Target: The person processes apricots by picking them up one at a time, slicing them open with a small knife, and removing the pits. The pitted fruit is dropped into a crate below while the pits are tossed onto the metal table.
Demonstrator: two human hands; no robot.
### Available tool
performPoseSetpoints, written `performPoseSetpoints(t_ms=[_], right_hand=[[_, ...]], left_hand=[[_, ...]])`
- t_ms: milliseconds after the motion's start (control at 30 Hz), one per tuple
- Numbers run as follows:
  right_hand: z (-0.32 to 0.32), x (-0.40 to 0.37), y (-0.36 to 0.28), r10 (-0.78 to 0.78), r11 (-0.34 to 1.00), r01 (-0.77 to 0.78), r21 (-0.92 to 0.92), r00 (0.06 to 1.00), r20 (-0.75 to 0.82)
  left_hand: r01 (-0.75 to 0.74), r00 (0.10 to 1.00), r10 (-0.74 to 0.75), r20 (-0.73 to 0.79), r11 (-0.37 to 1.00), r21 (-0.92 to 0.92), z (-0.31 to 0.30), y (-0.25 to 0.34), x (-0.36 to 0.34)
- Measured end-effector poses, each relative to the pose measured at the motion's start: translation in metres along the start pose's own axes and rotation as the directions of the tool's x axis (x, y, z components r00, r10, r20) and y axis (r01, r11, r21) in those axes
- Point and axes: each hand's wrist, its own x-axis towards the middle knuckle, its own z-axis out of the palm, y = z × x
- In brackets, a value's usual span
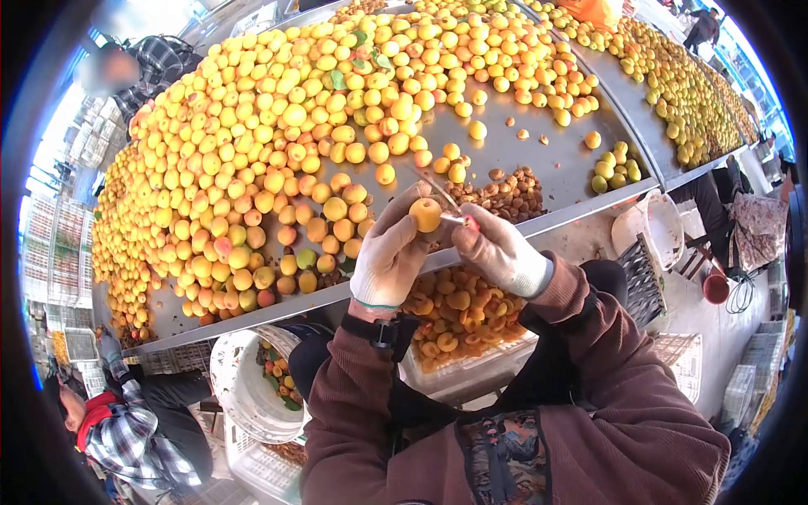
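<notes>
My left hand (389, 257), in a soiled white work glove, pinches a yellow-orange apricot (426, 215) between thumb and fingers above the table's near edge. My right hand (503, 254), gloved the same way, is closed around a small knife (470, 224) with a red handle. The knife's metal end points at the apricot's right side; whether it cuts in is too small to tell. Beyond my right hand, a heap of brown apricot pits (512, 195) lies on the metal table (492, 139). Under my hands, pitted apricot halves (459, 316) fill a crate (471, 383).
Whole apricots (278, 118) cover much of the table. Greenish fruit (619, 167) sits in its right corner. A white bucket (240, 383) with fruit scraps stands at lower left. Co-workers (139, 438) are along the left side. A basin (661, 227) stands at right.
</notes>
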Motion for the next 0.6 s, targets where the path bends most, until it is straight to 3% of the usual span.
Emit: performPoseSetpoints(t_ms=[233,467,600], right_hand=[[0.0,-0.003,0.009,-0.03,0.999,0.03,-0.01,0.998,0.06],[0.002,0.001,0.005,-0.012,0.993,0.014,0.116,1.0,-0.014],[0.001,0.002,0.009,0.072,0.977,-0.073,0.201,0.997,0.013]], left_hand=[[-0.01,1.0,0.01,-0.005,0.995,0.095,0.0,0.005,0.001],[0.05,0.998,-0.047,-0.029,0.99,0.135,0.003,0.005,0.0],[0.035,0.998,-0.041,0.041,0.99,0.135,-0.004,-0.002,0.0]])
